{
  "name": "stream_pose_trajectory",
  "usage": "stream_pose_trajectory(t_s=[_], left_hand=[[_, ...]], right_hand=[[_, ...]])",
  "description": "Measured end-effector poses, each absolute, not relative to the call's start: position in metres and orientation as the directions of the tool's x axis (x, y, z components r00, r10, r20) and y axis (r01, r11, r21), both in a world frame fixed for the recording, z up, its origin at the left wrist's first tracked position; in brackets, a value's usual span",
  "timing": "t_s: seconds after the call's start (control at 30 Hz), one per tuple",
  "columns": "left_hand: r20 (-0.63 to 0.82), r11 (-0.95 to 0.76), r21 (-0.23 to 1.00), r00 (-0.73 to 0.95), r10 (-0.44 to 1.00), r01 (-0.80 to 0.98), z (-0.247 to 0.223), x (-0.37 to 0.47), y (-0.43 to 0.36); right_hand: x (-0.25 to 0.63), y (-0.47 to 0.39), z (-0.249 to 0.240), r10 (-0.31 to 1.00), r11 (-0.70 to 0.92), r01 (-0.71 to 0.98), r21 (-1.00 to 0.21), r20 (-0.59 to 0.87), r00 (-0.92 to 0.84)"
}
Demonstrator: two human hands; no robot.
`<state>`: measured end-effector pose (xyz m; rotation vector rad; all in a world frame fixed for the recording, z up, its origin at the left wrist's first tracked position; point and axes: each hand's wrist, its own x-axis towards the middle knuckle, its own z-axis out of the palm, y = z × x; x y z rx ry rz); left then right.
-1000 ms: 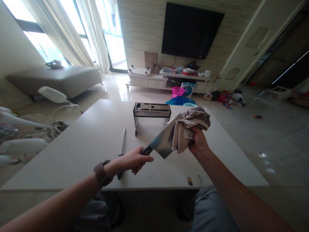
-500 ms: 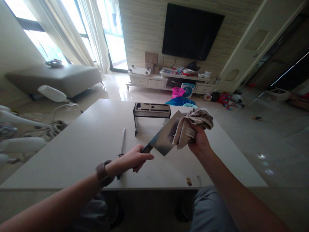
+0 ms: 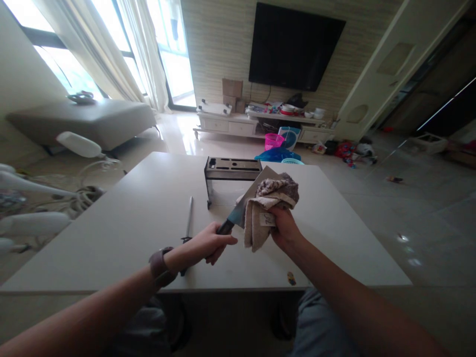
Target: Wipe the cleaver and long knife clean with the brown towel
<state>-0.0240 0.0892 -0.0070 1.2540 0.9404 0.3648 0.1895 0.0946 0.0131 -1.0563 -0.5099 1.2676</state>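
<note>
In the head view, from where I sit, I see the left hand [image 3: 217, 243] wrapped tight around the black handle [image 3: 225, 227] of a big knife [image 3: 250, 195], held up over the white worktop [image 3: 148, 213]. The right hand [image 3: 285, 227] pinches a bunched brown cloth [image 3: 274, 197] that hides part of the blade. A thin metal rod [image 3: 190, 218] lies near the left hand, and a metal stand [image 3: 234, 169] stands farther back.

1. A black television [image 3: 296, 47] is mounted on a striped, pale wall [image 3: 217, 44].
2. A low white cabinet [image 3: 241, 129] is set beneath it.
3. Windows [image 3: 52, 67] at the left are framed by cream curtains [image 3: 82, 44].
4. A grey bench-like piece [image 3: 107, 116] is placed near them.
5. Daylight is mirrored in the glossy floor [image 3: 178, 136].
</note>
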Motion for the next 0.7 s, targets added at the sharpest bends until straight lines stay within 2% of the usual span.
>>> stream_pose_trajectory(t_s=[0.27, 0.7], left_hand=[[-0.382, 0.295, 0.924, 0.65, 0.657, 0.245, 0.007, -0.027, 0.089], [-0.403, 0.304, 0.915, 0.653, 0.641, 0.266, 0.014, -0.026, 0.087]], right_hand=[[0.205, 0.103, 0.015, 0.931, 0.021, -0.521, -0.853, -0.173, 0.32], [0.244, 0.116, 0.031, 0.895, 0.197, -0.571, -0.797, -0.092, 0.436]])
